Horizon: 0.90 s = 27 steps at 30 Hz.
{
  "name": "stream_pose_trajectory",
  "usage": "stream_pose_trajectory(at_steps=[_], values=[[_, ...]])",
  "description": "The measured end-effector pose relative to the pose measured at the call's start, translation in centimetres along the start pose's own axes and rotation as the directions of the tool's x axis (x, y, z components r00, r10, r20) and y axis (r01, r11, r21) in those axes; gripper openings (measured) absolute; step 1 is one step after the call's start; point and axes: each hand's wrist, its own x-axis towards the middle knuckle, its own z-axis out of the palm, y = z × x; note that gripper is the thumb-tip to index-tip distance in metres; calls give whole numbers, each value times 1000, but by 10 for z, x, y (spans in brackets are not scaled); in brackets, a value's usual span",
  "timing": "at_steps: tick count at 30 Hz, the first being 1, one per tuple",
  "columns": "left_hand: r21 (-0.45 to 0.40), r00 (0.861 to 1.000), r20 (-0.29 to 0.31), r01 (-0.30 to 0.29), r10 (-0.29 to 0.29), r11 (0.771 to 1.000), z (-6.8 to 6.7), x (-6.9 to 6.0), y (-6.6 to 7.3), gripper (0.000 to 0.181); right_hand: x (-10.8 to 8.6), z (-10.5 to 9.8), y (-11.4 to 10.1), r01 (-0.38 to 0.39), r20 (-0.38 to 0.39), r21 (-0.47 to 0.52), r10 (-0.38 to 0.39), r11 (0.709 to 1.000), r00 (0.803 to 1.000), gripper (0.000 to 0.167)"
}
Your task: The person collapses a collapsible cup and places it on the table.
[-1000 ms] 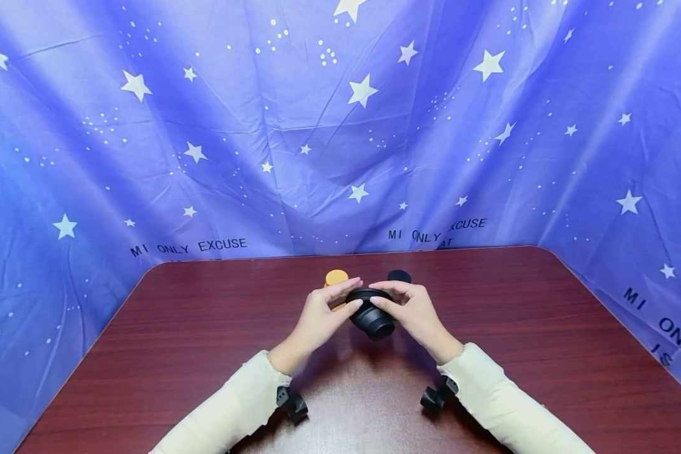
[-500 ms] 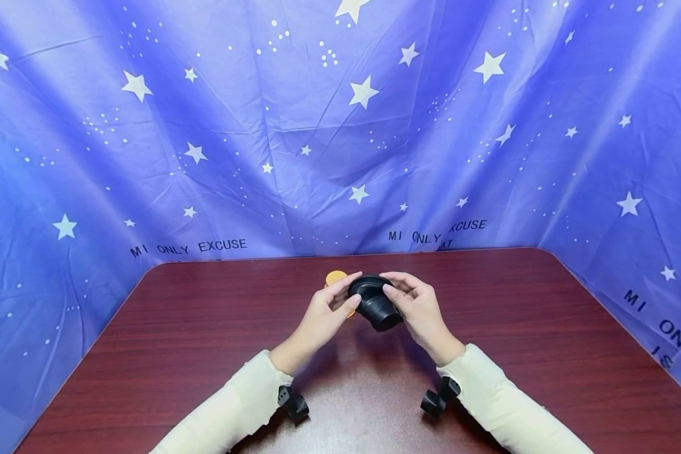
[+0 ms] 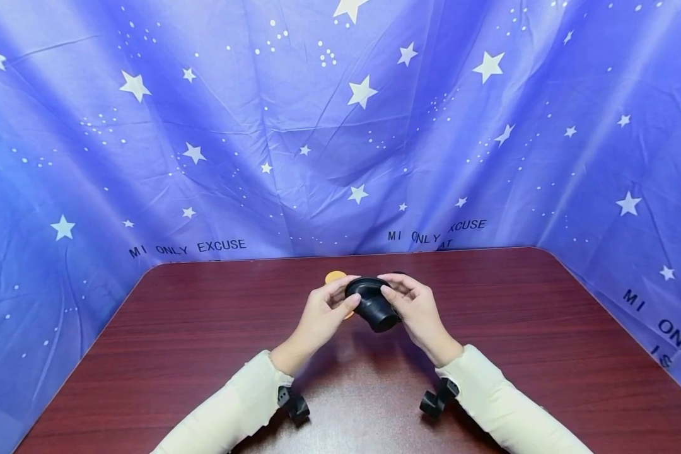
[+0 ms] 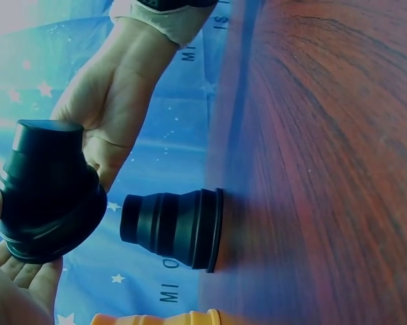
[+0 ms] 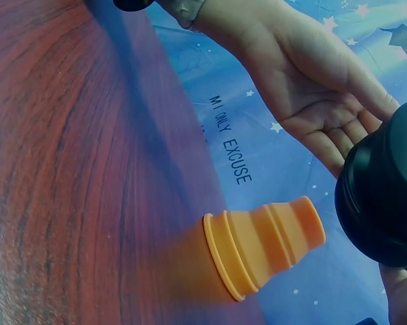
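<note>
A black collapsible cup (image 3: 374, 312), partly folded and skewed to one side, is held above the table between both hands, its narrow end tilted toward me. My left hand (image 3: 322, 312) grips its wide rim, thumb on the near side and fingers behind. On the opposite side my right hand (image 3: 422, 310) pinches the rim, its thumb on the wall. Behind the left hand an orange collapsible cup (image 5: 264, 244) stands upside down on the table. A second black collapsible cup (image 4: 176, 227) stands likewise, mostly hidden by the right hand in the head view.
The dark red wooden table (image 3: 204, 328) reaches back to a blue curtain (image 3: 306, 126) printed with stars. Black wrist cameras hang below both pale sleeves (image 3: 232, 397), just over the tabletop.
The held cup has risen slightly and tilted, showing more of its wall. My right hand has shifted up a little, its thumb sliding right along the cup, and now covers most of the black cup behind.
</note>
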Motion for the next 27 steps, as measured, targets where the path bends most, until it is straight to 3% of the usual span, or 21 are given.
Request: stream_pose_trajectory(at_steps=[9, 15, 17, 23, 27], values=[[14, 997, -34, 64, -64, 998, 0, 0, 2, 31, 0, 0, 0, 9, 4, -17, -9, 1000, 1000, 29], [75, 997, -30, 71, -69, 995, 1, -3, 24, 32, -1, -1, 0, 19, 37, -51, -17, 999, 999, 29], [105, 997, -30, 72, -69, 992, 0, -3, 26, 33, -1, -2, 0, 17, 45, -83, -13, 996, 999, 29], [172, 999, -9, 43, -43, 984, -8, 1, 10, 36, -2, -3, -2, 20, 82, -232, 0, 973, 997, 28], [190, 997, 28, 61, -67, 980, -7, -1, 26, 36, -2, -2, -2, 53, 120, -265, -21, 963, 993, 28]])
